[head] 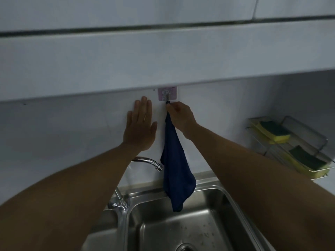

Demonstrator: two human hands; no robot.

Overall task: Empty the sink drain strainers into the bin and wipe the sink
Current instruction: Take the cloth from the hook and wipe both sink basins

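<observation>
Above the sink (208, 197), the right hand (181, 116) pinches the blue cloth (174, 169) at the hook (167, 96), the left hand (139, 127) flat on the wall (72, 133), fingers straight and together

kitchen; steel sink (235, 205); tap (146, 161); sponge rack (290, 145); tiled wall (72, 133)

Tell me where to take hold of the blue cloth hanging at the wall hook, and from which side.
Probably pinch its narrow top end under the hook, coming from the right: the blue cloth hangs limp and gathers there, and the left hand lies flat on the wall to its left. The right hand pinches there.
</observation>
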